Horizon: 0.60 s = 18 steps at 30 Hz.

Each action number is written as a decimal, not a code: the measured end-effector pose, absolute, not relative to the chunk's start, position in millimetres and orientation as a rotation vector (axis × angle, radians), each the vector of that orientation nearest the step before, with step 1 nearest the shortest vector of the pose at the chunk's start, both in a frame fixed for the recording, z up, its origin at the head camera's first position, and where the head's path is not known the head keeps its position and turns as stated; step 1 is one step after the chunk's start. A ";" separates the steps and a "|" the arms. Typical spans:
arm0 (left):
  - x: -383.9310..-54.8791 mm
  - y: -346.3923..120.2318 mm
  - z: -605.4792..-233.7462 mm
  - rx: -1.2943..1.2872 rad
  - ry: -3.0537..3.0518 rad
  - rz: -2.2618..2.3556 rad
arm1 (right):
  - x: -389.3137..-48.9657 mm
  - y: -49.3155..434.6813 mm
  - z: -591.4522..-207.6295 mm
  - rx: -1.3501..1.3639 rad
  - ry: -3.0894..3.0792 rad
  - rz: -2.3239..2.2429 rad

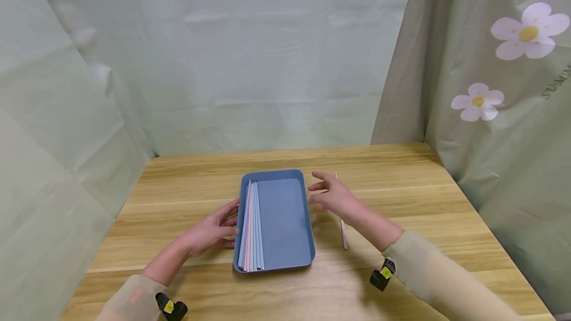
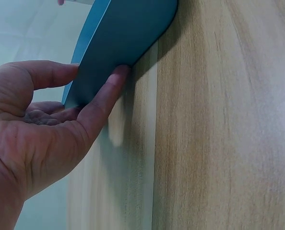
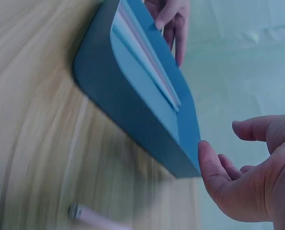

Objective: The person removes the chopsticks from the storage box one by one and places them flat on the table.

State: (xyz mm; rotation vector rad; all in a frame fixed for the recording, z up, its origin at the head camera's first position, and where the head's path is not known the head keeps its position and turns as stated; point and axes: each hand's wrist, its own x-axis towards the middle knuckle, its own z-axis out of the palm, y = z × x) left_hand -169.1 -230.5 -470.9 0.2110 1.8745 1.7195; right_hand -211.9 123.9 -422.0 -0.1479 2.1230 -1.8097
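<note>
A blue-grey rectangular tray (image 1: 285,232) sits on the wooden table. Along its left side lies a bundle of long thin sticks (image 1: 251,232) in pale blue, pink and white. My left hand (image 1: 211,232) touches the tray's left wall from outside; in the left wrist view the thumb is at the rim and another finger presses low on the wall (image 2: 111,45). On the other side, my right hand (image 1: 332,197) hovers with loosely bent fingers just off the right rim, holding nothing. Partly hidden beneath that hand and forearm, a single pink stick (image 1: 343,237) lies on the table.
The wooden table (image 1: 178,187) extends around the tray on all sides. Pale fabric (image 1: 267,63) hangs behind it and at the left, and a curtain with white flowers (image 1: 477,162) hangs along the right. Each forearm carries a small black wrist camera (image 1: 381,276).
</note>
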 end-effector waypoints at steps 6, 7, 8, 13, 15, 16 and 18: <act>-169.6 -231.2 -470.8 0.215 1.874 1.720 | -209.6 99.0 -418.1 -0.210 2.071 -1.804; -169.7 -231.4 -470.8 0.213 1.872 1.721 | -209.1 94.8 -418.3 -0.218 2.064 -1.798; -169.7 -231.6 -470.8 0.211 1.871 1.723 | -209.1 90.9 -419.4 -0.224 2.050 -1.793; -169.9 -232.5 -470.3 0.203 1.870 1.725 | -209.4 74.0 -426.6 -0.251 2.000 -1.748; -170.1 -232.8 -469.9 0.199 1.872 1.724 | -209.9 67.8 -429.2 -0.246 1.979 -1.738; -170.2 -232.9 -469.7 0.198 1.872 1.724 | -210.3 64.9 -430.9 -0.244 1.970 -1.735; -170.6 -232.8 -469.6 0.193 1.871 1.729 | -211.0 58.9 -433.3 -0.229 1.942 -1.740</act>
